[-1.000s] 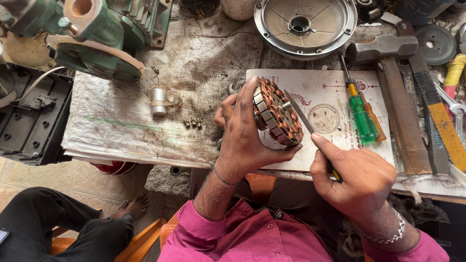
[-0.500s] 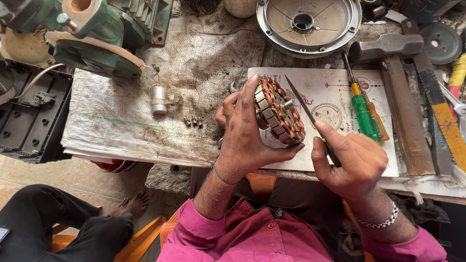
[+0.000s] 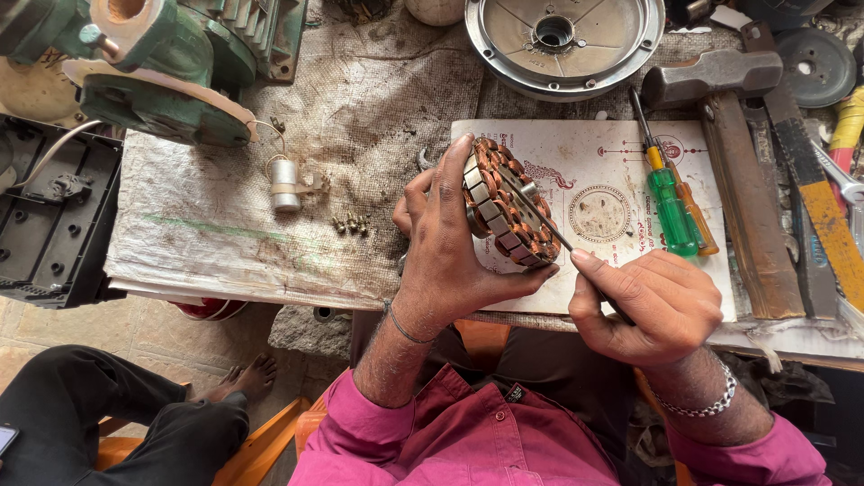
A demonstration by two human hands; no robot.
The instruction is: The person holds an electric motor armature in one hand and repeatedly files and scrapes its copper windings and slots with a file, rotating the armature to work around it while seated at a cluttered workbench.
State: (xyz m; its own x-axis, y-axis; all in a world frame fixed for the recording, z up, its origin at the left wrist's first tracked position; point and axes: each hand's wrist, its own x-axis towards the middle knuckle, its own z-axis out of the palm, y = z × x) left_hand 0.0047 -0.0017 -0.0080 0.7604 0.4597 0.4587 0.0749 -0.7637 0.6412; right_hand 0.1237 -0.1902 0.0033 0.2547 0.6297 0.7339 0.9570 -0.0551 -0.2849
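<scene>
Your left hand [image 3: 450, 247] clamps the copper-wound stator [image 3: 504, 211] on edge so your right hand [image 3: 657, 306], gripping the thin probe [image 3: 544, 225], reaches its windings.

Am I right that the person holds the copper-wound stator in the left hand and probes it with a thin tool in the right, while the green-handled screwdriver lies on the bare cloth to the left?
Not quite. The head view shows the green-handled screwdriver lying on the printed sheet, right of the stator. The left hand does hold the stator, and the right hand the thin tool.

Workbench [image 3: 225, 243] under woven sheet — hammer [image 3: 720, 76], green screwdriver [image 3: 668, 193], round metal cover [image 3: 562, 40], printed card [image 3: 612, 162].
</scene>
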